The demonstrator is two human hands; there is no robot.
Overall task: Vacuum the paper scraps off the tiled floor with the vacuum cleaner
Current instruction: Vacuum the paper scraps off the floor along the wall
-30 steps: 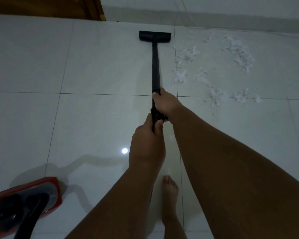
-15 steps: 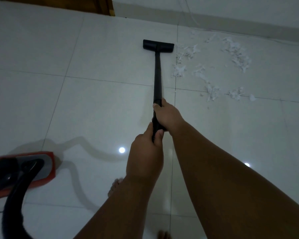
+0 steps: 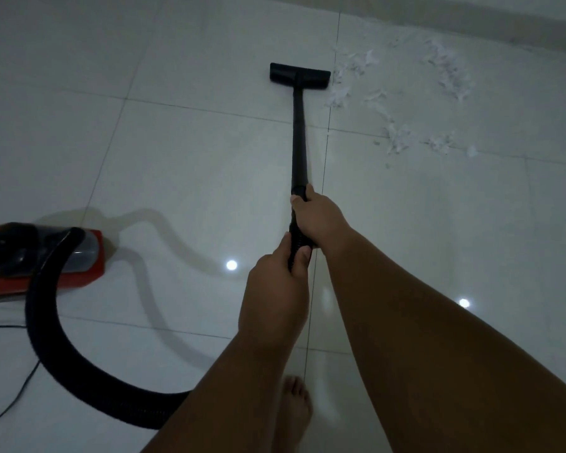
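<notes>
Wider on my screen than half a second ago, the red vacuum canister [image 3: 10,256] now shows most of its body at the left edge, and the wooden door frame has slipped out of the top of the head view. A thin power cord [image 3: 18,395] trails over the tiled floor [image 3: 177,158] below the canister. The black hose [image 3: 41,338] leaves the canister's top, loops down and to the right, and passes behind the left forearm. A bright light spot [image 3: 231,265] reflects off the tile between canister and hands.

The left hand [image 3: 275,295] is wrapped round the ribbed upper end of the hose, thumb and forefinger either side of it. A bare foot [image 3: 296,410] stands on the tile beneath the arms. The black wand [image 3: 298,135] runs up the middle of the view, just left of a grout line, to the floor head [image 3: 299,75], which lies flat on the tile and, as before, sits at the left fringe of the litter. I cannot tell whether its right end touches the nearest shreds.

The right hand [image 3: 317,217] clasps the wand's lower end, just above the left. White paper scraps [image 3: 399,138] lie scattered to the right of head and wand, in a loose arc reaching towards the wall [image 3: 504,14] at upper right.
</notes>
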